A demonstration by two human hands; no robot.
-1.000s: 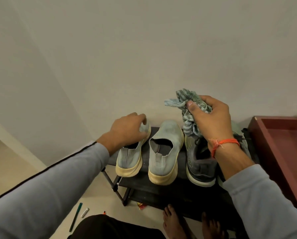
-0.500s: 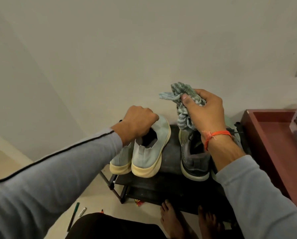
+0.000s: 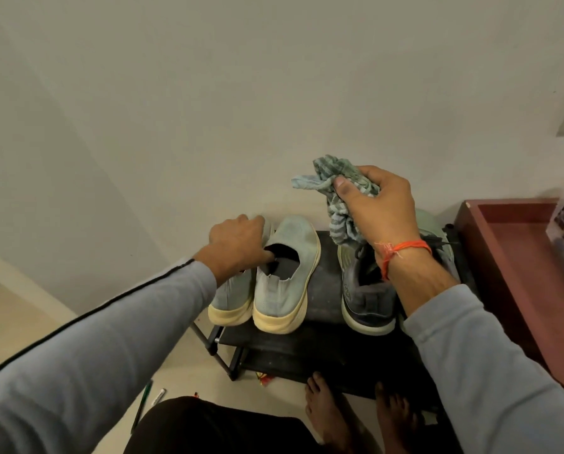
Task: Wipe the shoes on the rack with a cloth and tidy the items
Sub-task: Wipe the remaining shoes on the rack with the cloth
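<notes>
On the rack [image 3: 326,326], your left hand [image 3: 238,245] grips the pale shoes [image 3: 283,283], right hand [image 3: 380,208] bunching the cloth [image 3: 336,191], so wiping probably comes next.

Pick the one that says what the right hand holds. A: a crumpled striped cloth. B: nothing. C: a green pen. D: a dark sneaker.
A: the right hand has its fingers and thumb curled round the crumpled striped cloth, raised above the dark sneaker on the rack.

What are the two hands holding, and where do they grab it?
Right hand grips the bunched cloth around its middle. Left hand holds the pale slip-on shoe at its opening, thumb inside.
</notes>
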